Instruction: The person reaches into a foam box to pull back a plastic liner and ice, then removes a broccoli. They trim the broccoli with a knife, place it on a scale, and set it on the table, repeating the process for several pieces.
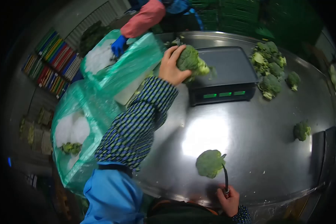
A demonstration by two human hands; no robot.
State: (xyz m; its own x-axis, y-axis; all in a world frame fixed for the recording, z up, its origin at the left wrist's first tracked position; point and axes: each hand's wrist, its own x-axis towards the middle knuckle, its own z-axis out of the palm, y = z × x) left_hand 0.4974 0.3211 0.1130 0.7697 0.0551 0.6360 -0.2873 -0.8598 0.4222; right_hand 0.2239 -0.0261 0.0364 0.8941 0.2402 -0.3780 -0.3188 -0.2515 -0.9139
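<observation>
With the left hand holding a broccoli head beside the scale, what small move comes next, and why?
Probably lower the broccoli head onto the scale: the left hand grips it at the platform's edge, the platform is bare, and its display is lit.

A broccoli head [190,59] is gripped by the left hand [171,69], which is stretched far forward beside the near left corner of a black scale [227,74]. A knife [225,175] is held by the right hand [229,199], drawn in close to the body, its blade laid against a second broccoli head [210,163] resting on the steel tabletop [257,142] just ahead of that hand. A pile of broccoli [268,69] is seen beyond the scale, to the right of the left hand. Green plastic bags [100,97] are placed left of the outstretched arm. A co-worker's blue-gloved hand [118,45] is pressed into the far bag.
</observation>
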